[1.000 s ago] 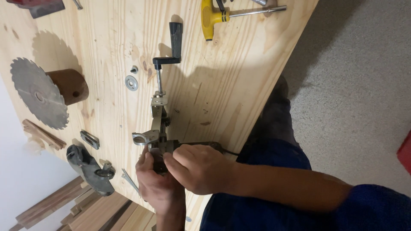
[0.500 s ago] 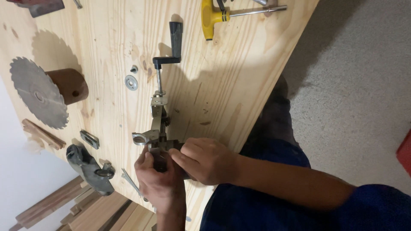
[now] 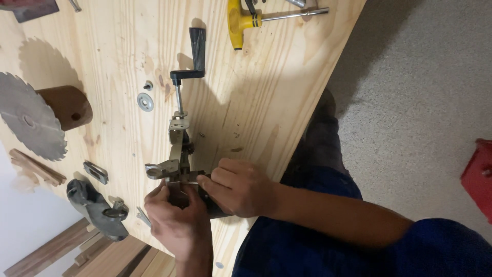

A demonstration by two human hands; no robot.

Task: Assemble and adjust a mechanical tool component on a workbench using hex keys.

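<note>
While gripped, crank mechanism [image 3: 177, 154] between both hands' fingers [image 3: 215, 180].

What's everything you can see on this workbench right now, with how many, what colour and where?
metal mechanism: 1, grey, bench middle, both hands on its near end
crank handle: 1, black, mechanism's far end
saw blade: 1, grey, left edge
wooden cylinder: 1, brown, beside the blade
washer: 1, silver, left of the crank shaft
yellow-handled tool: 1, top
dark handle part: 1, lower left
workbench: 1, pale wood
left hand: on the mechanism
right hand: on the mechanism
</note>
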